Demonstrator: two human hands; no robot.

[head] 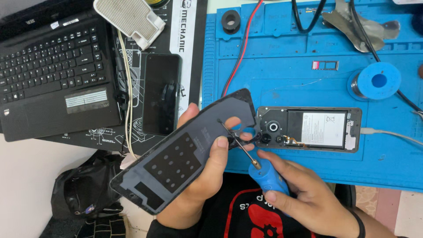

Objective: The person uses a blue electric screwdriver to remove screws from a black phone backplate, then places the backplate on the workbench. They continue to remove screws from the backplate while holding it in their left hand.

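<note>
My left hand [200, 176] holds a dark phone back cover [176, 154] with its inner side up, the thumb pressing near the camera cutout. My right hand [304, 194] grips a blue-handled screwdriver [264, 174] whose thin metal shaft points up and left onto the cover near the thumb. Just beyond the cover, an opened phone [308, 129] with its battery and camera module exposed lies flat on the blue repair mat [286, 66]. A white cable is plugged into the phone's right end.
A black laptop [53, 70] sits at the left, and beside it a second phone [161, 93] lies screen up. On the mat are a blue solder spool [378, 80], a SIM tray [325, 65], a black ring [231, 20], red and black wires. A black bag [83, 189] lies lower left.
</note>
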